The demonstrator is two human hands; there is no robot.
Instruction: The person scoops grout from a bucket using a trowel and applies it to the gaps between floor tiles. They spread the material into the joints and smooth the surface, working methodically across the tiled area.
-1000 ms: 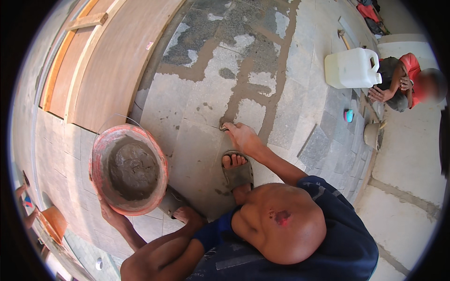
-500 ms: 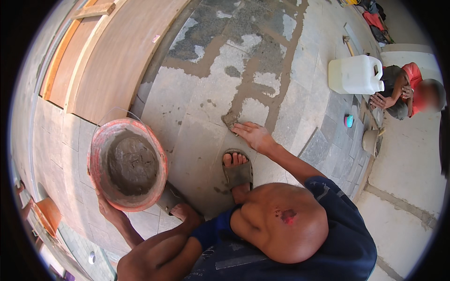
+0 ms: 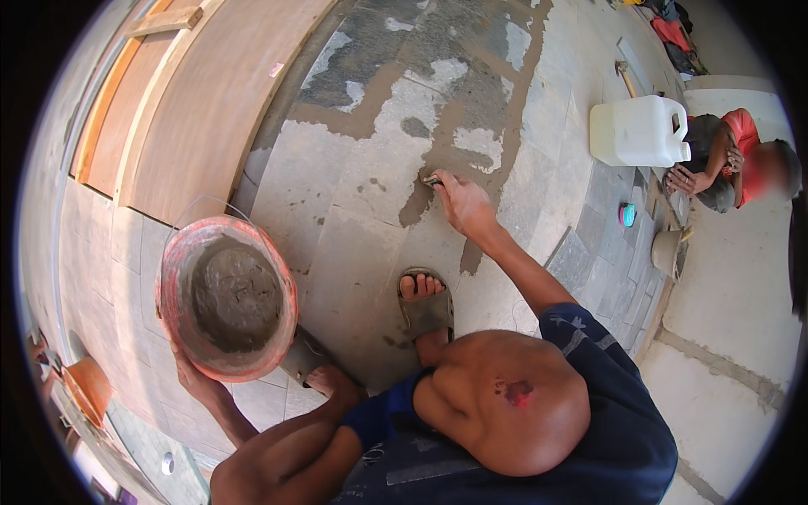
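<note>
My left hand (image 3: 195, 377) grips the near side of a reddish bucket (image 3: 172, 278), its fingers partly hidden behind the wall. Inside the bucket lies wet grey mortar (image 3: 240, 290). Ahead of my foot, my right hand (image 3: 465, 204) is closed on a small flat scraper (image 3: 432, 180), seen nearly edge-on. The scraper is at a wet grey-brown band of mortar (image 3: 414, 206) on the tiled floor (image 3: 349, 231). More such bands run along the tile joints farther off, around dark, wet-looking patches.
My sandalled foot (image 3: 425, 299) stands between the bucket and my right arm. Wooden boards (image 3: 198, 93) lie far left. At the right are a white jerrycan (image 3: 631, 133), a crouching person (image 3: 724, 160), a hammer (image 3: 625, 78) and a grey bucket (image 3: 667, 252).
My right hand and the scraper have moved away from my foot and slightly right, uncovering the near end of the mortar band. My left hand and the bucket have hardly moved.
</note>
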